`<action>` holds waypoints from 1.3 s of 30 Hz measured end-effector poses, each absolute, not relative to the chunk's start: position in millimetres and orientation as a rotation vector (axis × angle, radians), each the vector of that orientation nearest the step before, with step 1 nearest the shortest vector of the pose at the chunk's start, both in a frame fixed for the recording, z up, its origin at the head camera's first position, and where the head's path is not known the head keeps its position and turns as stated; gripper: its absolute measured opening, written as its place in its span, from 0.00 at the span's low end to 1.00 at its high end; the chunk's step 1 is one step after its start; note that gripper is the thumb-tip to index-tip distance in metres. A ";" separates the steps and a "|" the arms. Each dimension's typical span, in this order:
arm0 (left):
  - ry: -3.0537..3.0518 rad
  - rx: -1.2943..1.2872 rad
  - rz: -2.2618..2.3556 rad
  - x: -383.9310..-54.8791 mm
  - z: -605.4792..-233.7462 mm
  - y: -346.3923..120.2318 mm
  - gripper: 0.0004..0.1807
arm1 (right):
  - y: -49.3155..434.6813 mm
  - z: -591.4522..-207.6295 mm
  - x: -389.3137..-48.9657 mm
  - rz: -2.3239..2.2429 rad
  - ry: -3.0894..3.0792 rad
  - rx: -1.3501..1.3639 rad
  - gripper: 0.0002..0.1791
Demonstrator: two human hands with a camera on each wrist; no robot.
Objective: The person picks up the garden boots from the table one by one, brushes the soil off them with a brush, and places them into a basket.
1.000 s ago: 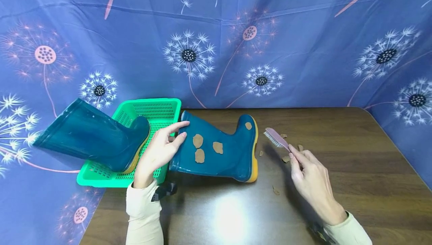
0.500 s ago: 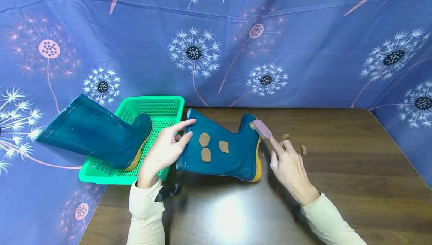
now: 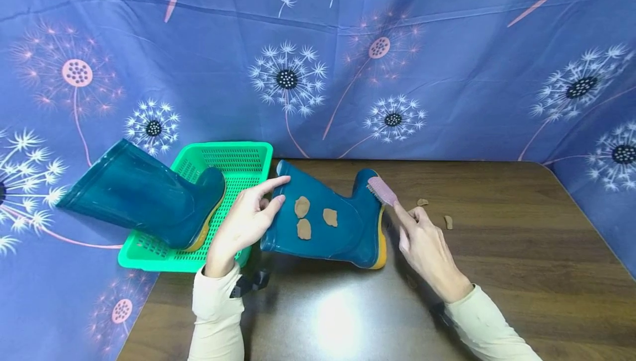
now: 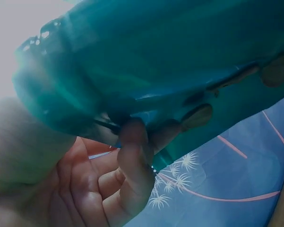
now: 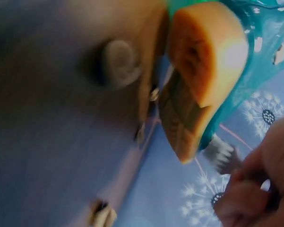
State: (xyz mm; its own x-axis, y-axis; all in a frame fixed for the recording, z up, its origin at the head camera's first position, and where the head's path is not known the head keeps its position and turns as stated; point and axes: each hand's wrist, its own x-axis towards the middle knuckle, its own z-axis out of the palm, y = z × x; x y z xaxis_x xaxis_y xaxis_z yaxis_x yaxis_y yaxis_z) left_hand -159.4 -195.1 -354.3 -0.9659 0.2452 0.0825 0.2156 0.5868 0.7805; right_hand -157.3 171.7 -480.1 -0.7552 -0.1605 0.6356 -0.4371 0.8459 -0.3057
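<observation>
A teal rubber boot (image 3: 318,248) with a yellow sole lies on its side on the table, its opening to the left. Several flat brown mud-like patches (image 3: 330,217) stick to its shaft. My left hand (image 3: 243,220) holds the boot at the opening, thumb and index finger on the shaft's upper side. My right hand (image 3: 427,248) grips the handle of a pink brush (image 3: 382,190), index finger stretched along it. The white bristles rest at the boot's toe, where the brush head hides the surface. In the right wrist view the brush (image 5: 222,153) meets the toe beside the yellow sole (image 5: 229,47).
A green perforated basket (image 3: 149,263) stands at the left with a second teal boot (image 3: 139,201) leaning in it. Loose brown crumbs (image 3: 449,222) lie on the wooden table (image 3: 521,261) right of the boot. A blue dandelion-print cloth (image 3: 447,74) hangs behind.
My right hand has moved left, bringing the brush from above the table onto the boot's toe, over the brown patch seen there earlier. My left hand has kept its place on the boot.
</observation>
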 end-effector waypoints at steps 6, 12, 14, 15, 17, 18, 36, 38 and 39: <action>2.750 0.386 1.361 -159.1 -355.5 -194.8 0.26 | 175.2 -480.8 -159.5 0.595 -2.381 0.445 0.29; 2.736 0.376 1.377 -159.4 -355.3 -194.2 0.26 | 175.9 -478.9 -161.4 0.558 -2.367 0.447 0.27; 2.732 0.377 1.375 -159.7 -355.8 -194.4 0.26 | 175.7 -478.0 -161.9 0.576 -2.362 0.435 0.27; 2.729 0.374 1.376 -159.7 -356.1 -194.7 0.26 | 175.8 -478.0 -162.1 0.585 -2.366 0.436 0.27; 2.735 0.368 1.367 -159.0 -356.2 -196.1 0.26 | 175.7 -477.9 -162.1 0.600 -2.374 0.450 0.28; 2.738 0.369 1.363 -159.1 -356.4 -196.4 0.26 | 175.6 -478.0 -162.3 0.596 -2.376 0.449 0.28; 2.740 0.380 1.334 -159.2 -356.2 -200.6 0.26 | 177.9 -480.3 -165.9 0.577 -2.339 0.416 0.26; 2.741 0.382 1.330 -159.4 -356.7 -201.0 0.27 | 178.5 -480.7 -166.5 0.578 -2.321 0.429 0.28; 2.741 0.384 1.330 -159.3 -356.8 -201.2 0.26 | 178.7 -480.8 -166.8 0.579 -2.322 0.445 0.29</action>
State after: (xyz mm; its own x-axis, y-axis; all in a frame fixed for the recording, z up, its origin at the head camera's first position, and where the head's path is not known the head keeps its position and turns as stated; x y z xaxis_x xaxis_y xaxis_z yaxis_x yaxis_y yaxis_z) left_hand -159.3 -201.2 -356.8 -0.9663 0.2533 0.0451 0.1922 0.5940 0.7812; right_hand -166.8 178.7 -480.8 -0.7011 -0.1521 0.6966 -0.4612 0.8419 -0.2803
